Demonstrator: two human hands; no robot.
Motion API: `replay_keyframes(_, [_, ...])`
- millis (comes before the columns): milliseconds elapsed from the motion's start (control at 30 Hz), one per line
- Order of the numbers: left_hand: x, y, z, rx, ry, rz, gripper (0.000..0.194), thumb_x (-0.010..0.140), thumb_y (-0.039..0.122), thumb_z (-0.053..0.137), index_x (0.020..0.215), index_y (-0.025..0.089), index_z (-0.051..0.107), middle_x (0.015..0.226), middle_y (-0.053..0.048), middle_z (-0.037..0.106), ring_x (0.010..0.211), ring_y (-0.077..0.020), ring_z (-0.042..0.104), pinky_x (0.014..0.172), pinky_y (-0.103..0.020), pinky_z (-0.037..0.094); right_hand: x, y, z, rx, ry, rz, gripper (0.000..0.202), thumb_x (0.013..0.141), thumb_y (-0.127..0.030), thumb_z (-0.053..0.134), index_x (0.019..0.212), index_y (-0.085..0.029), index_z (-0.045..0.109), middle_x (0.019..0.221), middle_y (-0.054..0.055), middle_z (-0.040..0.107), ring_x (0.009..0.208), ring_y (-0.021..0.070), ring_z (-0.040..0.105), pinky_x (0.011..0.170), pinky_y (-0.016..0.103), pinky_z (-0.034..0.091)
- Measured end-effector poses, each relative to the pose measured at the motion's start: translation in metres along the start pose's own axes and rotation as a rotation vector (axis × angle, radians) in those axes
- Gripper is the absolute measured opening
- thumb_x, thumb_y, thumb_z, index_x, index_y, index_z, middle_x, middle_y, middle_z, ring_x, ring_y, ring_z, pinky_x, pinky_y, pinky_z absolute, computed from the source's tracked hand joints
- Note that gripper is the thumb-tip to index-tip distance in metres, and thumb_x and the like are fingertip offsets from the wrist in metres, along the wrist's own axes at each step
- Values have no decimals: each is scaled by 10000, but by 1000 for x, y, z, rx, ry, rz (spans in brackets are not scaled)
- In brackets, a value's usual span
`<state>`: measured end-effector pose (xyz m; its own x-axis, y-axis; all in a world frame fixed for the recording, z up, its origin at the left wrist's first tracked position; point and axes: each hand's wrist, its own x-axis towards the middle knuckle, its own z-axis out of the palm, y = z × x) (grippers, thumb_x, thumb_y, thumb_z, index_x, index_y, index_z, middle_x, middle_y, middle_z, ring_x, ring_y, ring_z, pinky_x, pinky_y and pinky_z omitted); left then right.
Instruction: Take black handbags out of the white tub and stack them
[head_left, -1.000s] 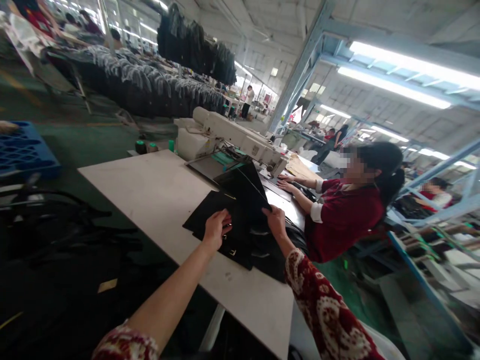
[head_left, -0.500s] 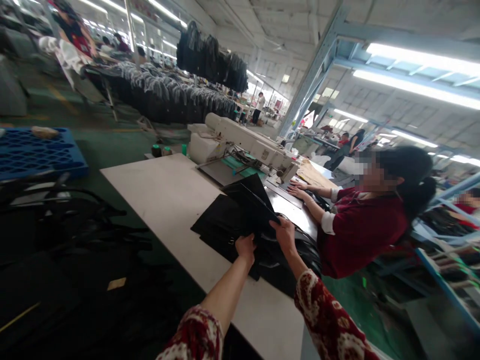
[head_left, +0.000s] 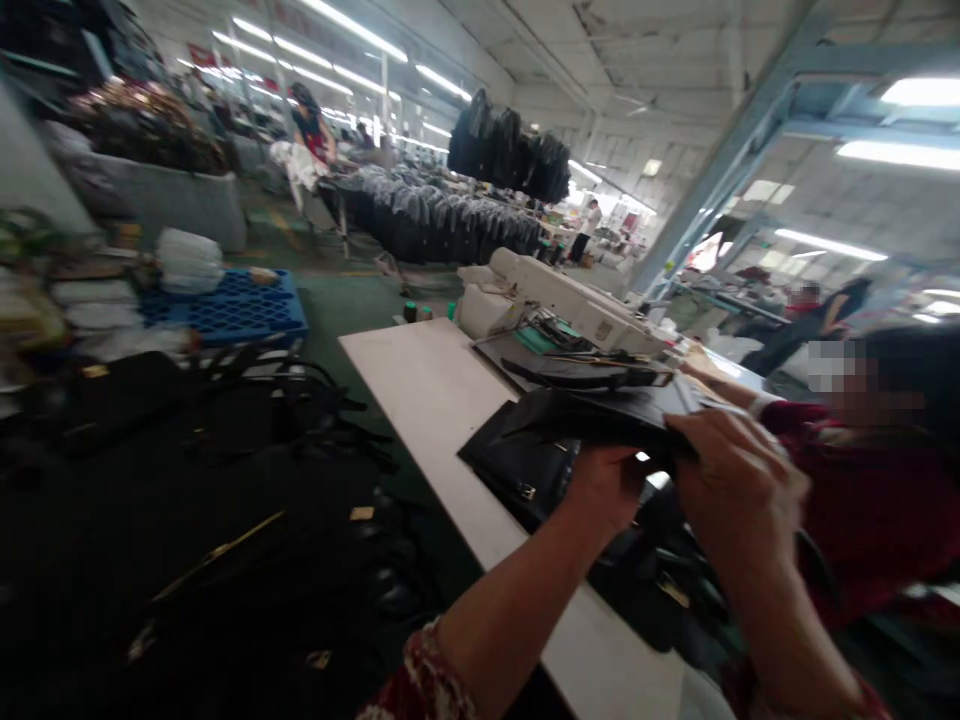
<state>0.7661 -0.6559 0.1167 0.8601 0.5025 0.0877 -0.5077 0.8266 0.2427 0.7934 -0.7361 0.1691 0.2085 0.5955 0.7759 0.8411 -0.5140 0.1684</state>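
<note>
My right hand point(head_left: 739, 480) is closed on the edge of a black leather-like bag piece point(head_left: 585, 412), lifted above the white table point(head_left: 405, 375). Under the same piece is my left hand point(head_left: 607, 487), its fingers curled against it and partly hidden. Below it, a black bag point(head_left: 514, 470) with a small metal clasp lies on the tabletop, left of my left wrist. More black material with a gold-coloured piece lies beneath my forearms. Behind the lifted piece, another flat black piece point(head_left: 577, 372) sits by the sewing machine point(head_left: 562, 290).
A co-worker in a dark red top point(head_left: 885, 490) is close on the right, an arm reaching toward the machine. A large heap of black bags point(head_left: 247, 540) with straps and zips fills the lower left. A blue pallet point(head_left: 225, 310) and hanging dark garments point(head_left: 510, 150) are farther back.
My hands have raised the black bag piece from the table and brought it nearer. The view has turned left, showing more of the heap. The co-worker now leans closer to the machine.
</note>
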Motion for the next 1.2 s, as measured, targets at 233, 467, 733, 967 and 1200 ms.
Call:
replay_keyframes(233, [-86,132,31,10,-41,194,213,483,88,661,688,149,660,726,-36,684,798,-199,624,746,-314,462,48,-136,-59,90,70,-48,203,825,-236,369,816,-270,569,842,42,622,844,227,541,618,339,319])
replay_keyframes(467, [-154,332,28,183,99,623,212,539,92,623,741,154,648,816,-34,683,850,-199,614,814,-344,459,135,-318,-71,266,233,-285,145,796,-175,472,804,-207,614,795,30,599,808,186,501,646,302,321])
replay_keyframes(733, [-282,490,-159,352,731,761,122,712,164,467,651,173,573,705,-21,625,727,-150,594,766,-343,465,88,-596,62,628,-245,-512,202,853,-204,430,947,-212,609,988,58,589,990,201,456,867,377,354])
replay_keyframes(967, [-401,561,-310,1310,1127,823,259,646,236,601,903,197,603,1015,-64,612,1044,-239,520,985,-422,326,-71,-718,201,684,-863,-556,241,873,-260,400,1032,-305,575,1304,-4,476,1307,264,218,947,684,150])
replay_keyframes(1200, [-374,620,-396,2257,1267,285,579,812,408,400,1315,121,381,1416,-237,269,1312,-401,182,1004,-568,211,-79,-711,202,725,-804,-515,349,874,-296,380,1216,-323,442,1343,-10,449,1319,224,219,1012,640,80])
